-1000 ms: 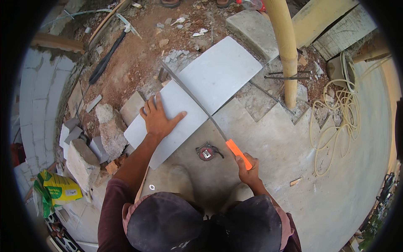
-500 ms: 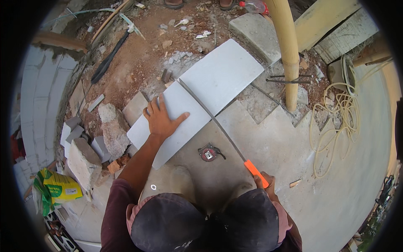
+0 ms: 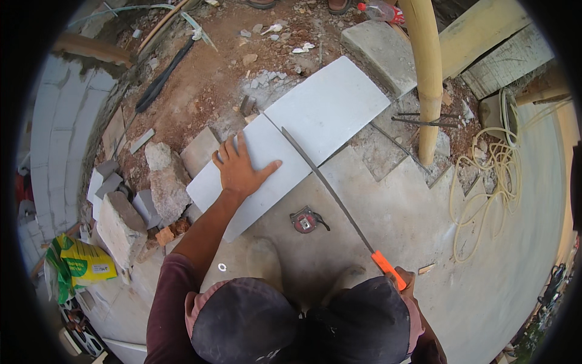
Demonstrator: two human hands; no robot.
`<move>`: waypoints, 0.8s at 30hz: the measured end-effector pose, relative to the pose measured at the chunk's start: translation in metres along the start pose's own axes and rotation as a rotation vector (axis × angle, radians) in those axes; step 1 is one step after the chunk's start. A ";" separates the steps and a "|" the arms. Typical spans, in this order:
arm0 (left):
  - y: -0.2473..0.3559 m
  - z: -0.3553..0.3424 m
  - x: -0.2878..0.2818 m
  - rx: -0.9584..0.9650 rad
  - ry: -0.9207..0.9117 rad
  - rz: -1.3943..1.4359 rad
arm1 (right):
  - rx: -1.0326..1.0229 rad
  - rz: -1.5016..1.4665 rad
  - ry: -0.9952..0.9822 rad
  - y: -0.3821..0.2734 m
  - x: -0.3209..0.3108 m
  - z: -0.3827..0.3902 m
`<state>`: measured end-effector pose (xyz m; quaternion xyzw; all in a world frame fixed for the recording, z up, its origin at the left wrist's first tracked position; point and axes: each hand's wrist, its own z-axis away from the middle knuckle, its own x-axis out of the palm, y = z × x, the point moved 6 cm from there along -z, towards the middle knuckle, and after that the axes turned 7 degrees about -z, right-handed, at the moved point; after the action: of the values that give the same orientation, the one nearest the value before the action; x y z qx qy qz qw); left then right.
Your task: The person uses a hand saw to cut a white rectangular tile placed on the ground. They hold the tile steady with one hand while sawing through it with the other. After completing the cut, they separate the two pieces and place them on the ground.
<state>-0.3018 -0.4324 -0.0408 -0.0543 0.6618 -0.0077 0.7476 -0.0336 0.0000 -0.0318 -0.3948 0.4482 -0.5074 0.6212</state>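
Note:
My left hand (image 3: 239, 167), fingers spread, lies flat on the left part of a pale white block or slab (image 3: 270, 188); a straight cut divides it from the right part (image 3: 327, 106). My right hand (image 3: 405, 279) grips the orange handle (image 3: 388, 270) of a long handsaw, partly hidden behind my body. The saw's grey blade (image 3: 339, 206) crosses the slab along the cut, its tip short of the far edge. A red-and-grey tape measure (image 3: 306, 221) rests on the concrete below the slab.
Broken concrete chunks (image 3: 121, 227) and a yellow-green sack (image 3: 91, 264) sit left. A bamboo pole (image 3: 430, 103), concrete block (image 3: 379, 54) and coiled hose (image 3: 485, 194) are right. Another person's sandalled feet (image 3: 338, 7) and a plastic bottle (image 3: 379, 12) appear at the top, on rubble.
My right hand has drawn the saw back toward the lower right, so its tip has moved inward from beyond the slab's far edge. My left hand stays spread on the slab.

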 end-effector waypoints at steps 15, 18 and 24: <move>-0.001 0.007 0.008 0.020 0.010 0.003 | -0.050 0.077 -0.134 -0.036 0.030 -0.074; -0.001 0.008 0.009 0.005 -0.007 0.032 | -0.008 0.067 -0.118 -0.046 0.069 -0.099; -0.001 0.005 -0.002 -0.024 -0.009 -0.019 | -0.021 0.025 -0.123 -0.034 0.013 -0.027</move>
<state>-0.2972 -0.4332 -0.0382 -0.0696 0.6578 -0.0066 0.7499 -0.0677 -0.0193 -0.0094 -0.4259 0.4195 -0.4695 0.6497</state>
